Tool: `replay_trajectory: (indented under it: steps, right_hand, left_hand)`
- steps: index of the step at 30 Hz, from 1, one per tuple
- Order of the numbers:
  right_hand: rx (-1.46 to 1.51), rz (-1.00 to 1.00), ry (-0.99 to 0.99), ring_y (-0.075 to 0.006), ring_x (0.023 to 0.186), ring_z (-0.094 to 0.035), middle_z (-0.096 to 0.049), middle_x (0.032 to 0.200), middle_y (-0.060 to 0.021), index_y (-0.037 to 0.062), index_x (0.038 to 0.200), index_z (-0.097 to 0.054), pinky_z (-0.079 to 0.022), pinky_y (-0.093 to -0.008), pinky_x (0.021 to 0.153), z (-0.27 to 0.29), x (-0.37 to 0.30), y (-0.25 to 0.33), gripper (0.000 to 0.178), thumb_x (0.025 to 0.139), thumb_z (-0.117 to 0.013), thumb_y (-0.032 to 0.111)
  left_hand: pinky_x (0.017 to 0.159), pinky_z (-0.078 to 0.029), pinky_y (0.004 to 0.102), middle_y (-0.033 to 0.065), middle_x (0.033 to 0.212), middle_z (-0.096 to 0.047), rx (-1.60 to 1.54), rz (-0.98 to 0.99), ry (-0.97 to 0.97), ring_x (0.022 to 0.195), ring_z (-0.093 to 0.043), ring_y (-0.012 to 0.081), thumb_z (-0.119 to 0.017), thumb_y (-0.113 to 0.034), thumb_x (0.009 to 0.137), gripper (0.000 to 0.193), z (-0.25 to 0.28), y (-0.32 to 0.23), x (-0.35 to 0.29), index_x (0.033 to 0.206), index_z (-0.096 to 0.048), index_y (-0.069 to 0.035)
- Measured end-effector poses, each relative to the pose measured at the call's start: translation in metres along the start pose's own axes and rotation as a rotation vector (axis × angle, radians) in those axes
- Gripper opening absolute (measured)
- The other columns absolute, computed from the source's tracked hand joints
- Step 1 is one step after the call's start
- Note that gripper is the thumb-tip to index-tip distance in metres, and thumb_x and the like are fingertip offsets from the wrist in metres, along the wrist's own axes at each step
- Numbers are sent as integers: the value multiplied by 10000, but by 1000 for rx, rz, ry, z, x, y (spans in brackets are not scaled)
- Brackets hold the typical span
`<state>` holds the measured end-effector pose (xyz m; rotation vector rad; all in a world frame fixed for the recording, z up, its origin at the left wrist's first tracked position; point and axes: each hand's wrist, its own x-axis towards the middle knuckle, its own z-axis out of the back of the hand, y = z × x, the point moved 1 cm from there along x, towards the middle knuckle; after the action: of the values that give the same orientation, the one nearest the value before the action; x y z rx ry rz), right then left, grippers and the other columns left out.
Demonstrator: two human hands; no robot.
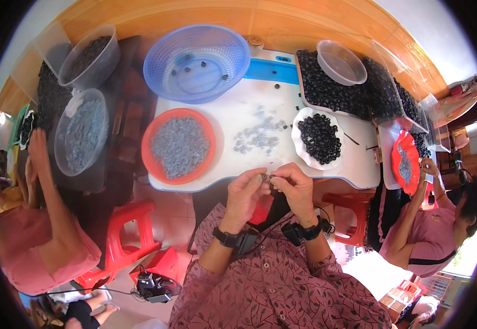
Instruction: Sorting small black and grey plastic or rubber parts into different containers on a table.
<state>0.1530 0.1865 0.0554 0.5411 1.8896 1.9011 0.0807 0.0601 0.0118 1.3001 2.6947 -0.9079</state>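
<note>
Just off the worktop (227, 164)'s near edge, in the head view, our left hand (245, 196) and right hand (296, 193) meet, the fingers of each pinched closed on small dark pieces (265, 177). Toward the left edge we see a red basin (146, 147) of clear bits (179, 145); near the right edge, a white dish (299, 150) of black pieces (319, 137); at the far left corner, a blue basket (164, 55).

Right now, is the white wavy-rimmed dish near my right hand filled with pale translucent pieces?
No, the white wavy-rimmed dish near your right hand holds small black pieces.
</note>
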Motion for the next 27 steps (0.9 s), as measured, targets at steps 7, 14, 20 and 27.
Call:
replay_trajectory:
  steps: [7, 14, 20, 27]
  right_hand:
    - [-146, 119, 14, -118, 770, -633, -598, 910, -62, -34, 928, -654, -510, -237, 679, -7, 0, 8, 75, 855, -671, -40]
    - [-251, 188, -13, -122, 754, -635, -601, 904, -72, -19, 937, -682, -512, -233, 667, -7, -1, 3, 110, 828, -693, -36]
    - [-265, 223, -28, -125, 741, -644, -606, 912, -73, -24, 942, -686, -525, -237, 652, -9, -2, 4, 117, 827, -698, -39]
    - [-309, 242, -33, -132, 740, -655, -614, 930, -83, -22, 980, -694, -537, -243, 641, -12, -5, 4, 161, 822, -704, -50]
  left_hand:
    - [760, -536, 229, 65, 969, -684, 46, -21, -6, 786, -643, 100, -565, -84, 978, 254, 1, -1, -1, 1207, -615, 14]
    - [798, -526, 253, 73, 986, -666, 162, -20, -49, 818, -626, 120, -543, -66, 985, 241, -2, -3, -6, 1196, -610, 30]
    - [785, -525, 245, 73, 979, -668, 169, -51, -36, 807, -623, 116, -551, -71, 983, 239, -4, -3, -5, 1191, -614, 29]
    - [738, -521, 216, 45, 939, -675, 200, -69, -72, 772, -611, 77, -592, -93, 968, 235, -5, -3, -4, 1171, -636, 18]
